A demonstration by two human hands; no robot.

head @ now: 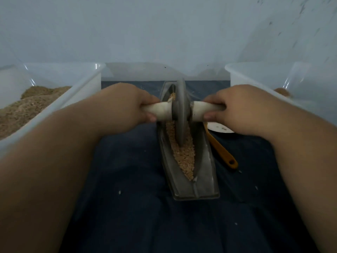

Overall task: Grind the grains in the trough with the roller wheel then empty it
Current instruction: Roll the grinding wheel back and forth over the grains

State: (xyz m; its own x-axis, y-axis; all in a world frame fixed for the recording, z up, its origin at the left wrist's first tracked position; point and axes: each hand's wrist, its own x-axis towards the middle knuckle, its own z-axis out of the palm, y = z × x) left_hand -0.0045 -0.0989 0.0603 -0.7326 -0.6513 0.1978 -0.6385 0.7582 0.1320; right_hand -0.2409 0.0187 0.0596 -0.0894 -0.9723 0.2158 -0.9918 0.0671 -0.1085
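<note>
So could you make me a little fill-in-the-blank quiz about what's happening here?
The left hand and right hand each grip a white ____ of the roller wheel.
The wheel stands in the trough, which holds tan ____.
An ____ utensil lies right of the trough.
Missing words: handle; grains; orange.

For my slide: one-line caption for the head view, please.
The left hand and right hand grip the roller wheel standing in the trough of grains.
</note>
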